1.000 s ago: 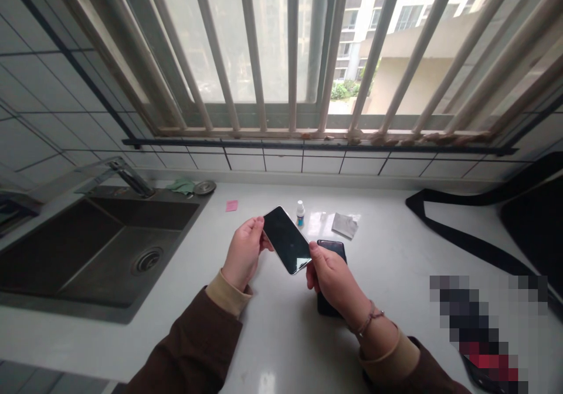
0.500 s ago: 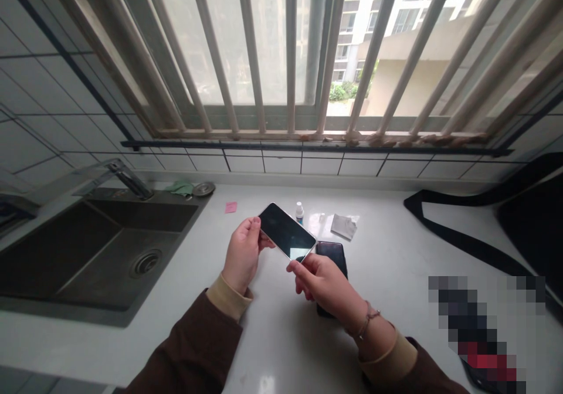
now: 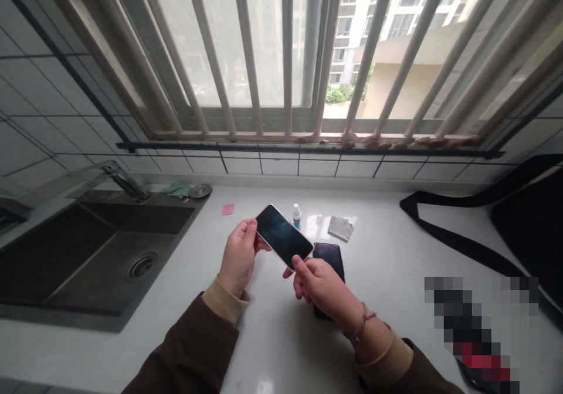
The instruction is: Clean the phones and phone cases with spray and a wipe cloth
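A smartphone (image 3: pixel 284 235) with a dark screen is held tilted above the white counter, between both hands. My left hand (image 3: pixel 240 253) grips its upper left end, thumb on the edge and fingers beneath. At the lower right end, my right hand (image 3: pixel 319 282) pinches the phone, with its thumb on the glass near the corner. Under my right hand lies a second dark phone-like slab (image 3: pixel 329 256), partly hidden by the hand. Just behind the held phone stands a small white bottle (image 3: pixel 296 215). A grey packet (image 3: pixel 340 228) lies to its right.
A metal sink (image 3: pixel 118 259) with a faucet (image 3: pixel 127 183) is at the left. A pink note (image 3: pixel 227 209) lies near the back of the counter. Black straps (image 3: pixel 448 230) and a blurred-out object (image 3: pixel 470 329) lie at the right. A barred window rises behind.
My right thumb has shifted from the phone's lower edge up onto its screen near the corner. The bright reflection on the screen is gone. The whole view has moved slightly.
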A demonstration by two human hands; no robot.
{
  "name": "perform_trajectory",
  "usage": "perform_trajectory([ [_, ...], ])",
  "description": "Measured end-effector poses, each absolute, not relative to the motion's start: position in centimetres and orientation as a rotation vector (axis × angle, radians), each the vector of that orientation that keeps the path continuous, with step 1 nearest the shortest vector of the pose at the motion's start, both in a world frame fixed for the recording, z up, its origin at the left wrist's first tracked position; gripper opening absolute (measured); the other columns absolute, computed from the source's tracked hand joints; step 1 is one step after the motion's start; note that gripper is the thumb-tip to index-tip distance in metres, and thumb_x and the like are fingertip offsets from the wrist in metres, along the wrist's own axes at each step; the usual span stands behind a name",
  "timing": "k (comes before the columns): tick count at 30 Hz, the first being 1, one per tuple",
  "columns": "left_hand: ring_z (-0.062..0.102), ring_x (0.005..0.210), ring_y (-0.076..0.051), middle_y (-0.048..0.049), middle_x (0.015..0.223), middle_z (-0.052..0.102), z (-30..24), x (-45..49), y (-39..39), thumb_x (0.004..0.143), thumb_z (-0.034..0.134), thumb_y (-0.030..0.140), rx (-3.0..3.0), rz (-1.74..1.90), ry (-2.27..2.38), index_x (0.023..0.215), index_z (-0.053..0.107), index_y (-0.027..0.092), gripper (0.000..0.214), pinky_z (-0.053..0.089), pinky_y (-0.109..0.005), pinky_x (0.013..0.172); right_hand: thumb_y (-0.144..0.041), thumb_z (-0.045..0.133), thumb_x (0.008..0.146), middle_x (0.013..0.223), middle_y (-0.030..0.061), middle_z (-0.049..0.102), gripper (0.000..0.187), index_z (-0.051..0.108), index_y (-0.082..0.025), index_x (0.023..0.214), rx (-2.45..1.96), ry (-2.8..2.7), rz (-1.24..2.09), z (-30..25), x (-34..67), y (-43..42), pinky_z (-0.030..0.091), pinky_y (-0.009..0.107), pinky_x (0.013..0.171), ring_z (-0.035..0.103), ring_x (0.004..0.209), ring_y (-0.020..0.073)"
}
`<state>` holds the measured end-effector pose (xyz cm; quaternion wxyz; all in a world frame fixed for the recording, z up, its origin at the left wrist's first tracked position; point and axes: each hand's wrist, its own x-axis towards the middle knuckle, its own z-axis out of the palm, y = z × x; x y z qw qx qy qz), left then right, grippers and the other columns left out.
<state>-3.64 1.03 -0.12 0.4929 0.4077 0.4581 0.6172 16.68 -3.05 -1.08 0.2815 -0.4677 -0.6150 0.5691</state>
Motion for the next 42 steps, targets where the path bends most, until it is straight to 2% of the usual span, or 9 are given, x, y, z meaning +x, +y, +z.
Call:
perform_trajectory([
  [2, 0.057, 0.058, -0.011, 0.0025, 0.070, 0.059, -0.1, -3.7, 1.1, 0.093, 0.070, 0.054, 0.982, 1.507, 1.135, 0.087, 0.060, 0.019, 0.037, 0.050, -0.023, 0.053, -0.072, 0.023, 0.106, 0.049, -0.0005, 0.056, 0.079, 0.064, -0.019, 0.065, -1.276, -1.630, 1.399, -1.2, 16.9, -3.0, 0.041, 0.025, 0.055, 0.050, 0.046, 0.0125],
  [4, 0.054, 0.054, -0.011, 0.0031, 0.066, 0.057, -0.1, -3.7, 1.2, 0.091, 0.071, 0.055, 0.983, 1.491, 1.156, 0.082, 0.059, 0.019, 0.039, 0.046, -0.022, 0.049, -0.068, 0.023, 0.108, 0.050, 0.0001, 0.056, 0.077, 0.059, -0.021, 0.059, -1.305, -1.655, 1.237, -1.2, 17.2, -2.9, 0.042, 0.026, 0.060, 0.054, 0.051, 0.0136],
  [12, 0.050, 0.048, -0.011, 0.0036, 0.061, 0.053, -1.0, -4.1, 1.7, 0.088, 0.070, 0.060, 1.007, 1.350, 1.284, 0.078, 0.059, 0.020, 0.043, 0.040, -0.022, 0.044, -0.054, 0.026, 0.112, 0.051, -0.0009, 0.060, 0.064, 0.068, -0.022, 0.076, -1.389, -1.848, 1.054, -1.2, 16.8, -3.0, 0.040, 0.028, 0.060, 0.061, 0.052, 0.0173],
  [19, 0.042, 0.042, -0.012, 0.0045, 0.054, 0.049, -1.3, -4.6, 1.7, 0.093, 0.062, 0.061, 1.131, 1.241, 1.406, 0.072, 0.058, 0.021, 0.044, 0.030, -0.023, 0.040, -0.042, 0.039, 0.111, 0.075, 0.0071, 0.071, 0.043, 0.067, -0.021, 0.086, -1.745, -1.818, 0.304, -0.9, 20.3, -0.9, 0.031, 0.031, 0.061, 0.064, 0.066, 0.0205],
  [25, 0.049, 0.052, -0.017, 0.0007, 0.059, 0.057, -1.3, -4.7, 1.5, 0.093, 0.062, 0.055, 1.350, 1.114, 1.508, 0.070, 0.062, 0.022, 0.040, 0.034, -0.027, 0.051, -0.026, 0.059, 0.102, 0.098, 0.0110, 0.074, 0.015, 0.072, -0.018, 0.102, -2.003, -1.821, 0.127, -2.5, 24.0, 1.6, 0.038, 0.032, 0.072, 0.068, 0.089, 0.0247],
  [28, 0.054, 0.061, -0.020, -0.0014, 0.064, 0.061, -1.3, -4.8, 1.7, 0.096, 0.056, 0.049, 1.490, 1.034, 1.584, 0.068, 0.060, 0.022, 0.039, 0.036, -0.029, 0.058, -0.026, 0.063, 0.100, 0.108, 0.0128, 0.071, 0.021, 0.073, -0.017, 0.116, -2.071, -1.833, 0.128, -3.6, 24.6, 2.4, 0.042, 0.032, 0.078, 0.068, 0.096, 0.0254],
  [35, 0.060, 0.075, -0.025, -0.0074, 0.077, 0.069, -1.7, -5.2, 2.1, 0.101, 0.047, 0.035, 1.730, 0.787, 1.768, 0.070, 0.059, 0.022, 0.036, 0.041, -0.034, 0.074, -0.030, 0.063, 0.102, 0.107, 0.0084, 0.068, 0.016, 0.074, -0.020, 0.108, -2.102, -1.814, 0.156, -4.5, 24.8, 3.1, 0.040, 0.030, 0.074, 0.067, 0.091, 0.0210],
  [38, 0.065, 0.083, -0.027, -0.0112, 0.086, 0.073, -2.0, -5.2, 2.1, 0.102, 0.045, 0.032, 1.766, 0.698, 1.826, 0.078, 0.064, 0.021, 0.032, 0.044, -0.036, 0.080, -0.030, 0.062, 0.102, 0.105, 0.0073, 0.068, 0.015, 0.074, -0.021, 0.105, -2.100, -1.810, 0.160, -4.5, 24.9, 3.2, 0.039, 0.029, 0.071, 0.066, 0.090, 0.0201],
  [42, 0.069, 0.102, -0.030, -0.0161, 0.108, 0.075, -2.1, -5.1, 1.9, 0.104, 0.043, 0.035, 1.775, 0.628, 1.874, 0.106, 0.066, 0.017, 0.030, 0.047, -0.037, 0.088, -0.030, 0.062, 0.103, 0.104, 0.0065, 0.067, 0.014, 0.074, -0.022, 0.103, -2.097, -1.801, 0.159, -4.5, 25.0, 3.3, 0.036, 0.029, 0.069, 0.064, 0.087, 0.0193],
])
